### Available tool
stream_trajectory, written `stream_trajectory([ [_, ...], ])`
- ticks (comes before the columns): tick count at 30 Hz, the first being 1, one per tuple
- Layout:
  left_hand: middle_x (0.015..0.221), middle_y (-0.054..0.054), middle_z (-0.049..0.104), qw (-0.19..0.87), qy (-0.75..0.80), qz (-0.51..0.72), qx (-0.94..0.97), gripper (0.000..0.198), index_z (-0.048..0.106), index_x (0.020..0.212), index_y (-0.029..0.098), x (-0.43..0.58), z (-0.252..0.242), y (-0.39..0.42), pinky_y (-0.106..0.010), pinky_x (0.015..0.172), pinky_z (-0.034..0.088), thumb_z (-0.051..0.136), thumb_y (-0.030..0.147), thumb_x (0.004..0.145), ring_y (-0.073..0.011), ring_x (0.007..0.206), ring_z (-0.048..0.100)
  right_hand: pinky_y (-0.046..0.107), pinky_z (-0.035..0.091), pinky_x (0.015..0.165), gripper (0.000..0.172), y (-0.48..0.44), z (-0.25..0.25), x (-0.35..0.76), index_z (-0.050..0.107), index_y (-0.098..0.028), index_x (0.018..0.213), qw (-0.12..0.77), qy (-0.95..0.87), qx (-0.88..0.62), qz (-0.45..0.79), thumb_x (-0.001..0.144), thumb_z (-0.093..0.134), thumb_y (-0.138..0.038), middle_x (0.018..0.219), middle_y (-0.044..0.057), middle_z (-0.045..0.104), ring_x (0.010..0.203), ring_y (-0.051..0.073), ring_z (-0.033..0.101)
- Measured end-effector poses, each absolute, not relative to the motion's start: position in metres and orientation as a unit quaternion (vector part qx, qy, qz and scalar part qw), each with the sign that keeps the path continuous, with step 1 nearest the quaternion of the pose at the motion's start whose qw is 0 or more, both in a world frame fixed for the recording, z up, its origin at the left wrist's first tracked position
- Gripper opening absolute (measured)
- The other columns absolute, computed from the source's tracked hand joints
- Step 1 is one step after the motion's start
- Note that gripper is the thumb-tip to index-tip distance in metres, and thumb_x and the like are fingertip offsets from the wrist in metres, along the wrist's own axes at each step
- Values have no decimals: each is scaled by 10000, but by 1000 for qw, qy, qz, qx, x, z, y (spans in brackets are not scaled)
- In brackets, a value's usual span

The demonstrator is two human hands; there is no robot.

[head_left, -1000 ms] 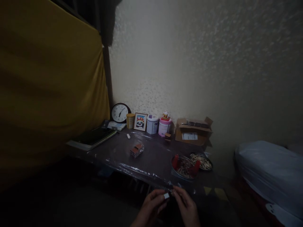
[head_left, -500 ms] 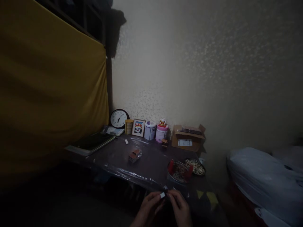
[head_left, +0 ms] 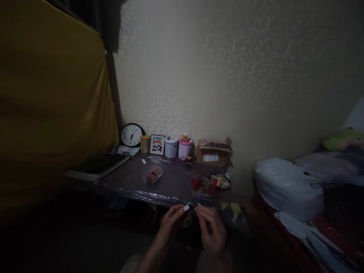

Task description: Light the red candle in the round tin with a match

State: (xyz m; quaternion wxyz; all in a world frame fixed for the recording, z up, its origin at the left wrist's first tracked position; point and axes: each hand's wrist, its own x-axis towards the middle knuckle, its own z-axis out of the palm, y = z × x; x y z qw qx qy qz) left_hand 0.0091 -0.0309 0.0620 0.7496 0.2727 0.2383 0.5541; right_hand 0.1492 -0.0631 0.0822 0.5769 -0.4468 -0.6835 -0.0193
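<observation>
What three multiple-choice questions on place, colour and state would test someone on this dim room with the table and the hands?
1. Where does the wall clock stand?
A. far left of the row by the wall
B. on the bed
C. in the dish

2. What colour is the cloth at left?
A. blue
B. yellow
C. white

3. How is the cardboard box?
A. taped shut
B. crushed flat
C. flaps open

Answers: 1 A, it leans left of the tins; 2 B, plainly yellow; 3 C, its flaps stand up.

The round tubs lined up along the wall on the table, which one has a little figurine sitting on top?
The pink tub, rightmost of the three beside the cardboard box. The white tub and the yellow tin carry nothing on their lids.
</observation>
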Motion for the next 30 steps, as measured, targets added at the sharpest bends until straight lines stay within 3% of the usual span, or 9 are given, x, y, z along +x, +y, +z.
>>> stream_trajectory([
  [2,763,-40,705,747,236,556,278,238,661,797,154,8,67,-35,-254,734,442,743,286,618,-145,737,625,319,472,805,186,-55,68,157,667,-221,872,547,-694,-467,-12,857,482,-229,880,46,693,860,185,628],
  [6,773,-45,703,739,255,553,287,234,662,814,152,0,65,-39,-260,709,449,727,293,638,-151,728,627,289,468,757,218,-40,48,176,641,-183,824,594,-579,-557,34,853,482,-329,844,54,675,803,180,615],
  [16,987,-68,700,714,343,533,298,254,674,866,192,-41,30,-42,-283,798,433,692,345,663,-184,918,610,282,476,637,250,-31,69,185,642,-187,690,681,-508,-526,37,771,551,-405,727,51,647,702,183,583],
  [24,936,-45,702,713,380,518,283,301,689,878,207,-57,4,-45,-287,800,443,703,387,636,-198,924,610,288,477,657,210,-19,79,191,645,-186,696,704,-488,-515,27,763,568,-369,727,53,641,698,174,585],
  [30,893,-71,717,722,359,520,283,315,687,863,188,-55,6,-47,-358,908,422,703,402,632,-247,983,615,277,472,706,221,-6,79,192,663,-174,750,711,-486,-507,39,780,569,-372,760,55,644,742,172,590],
])
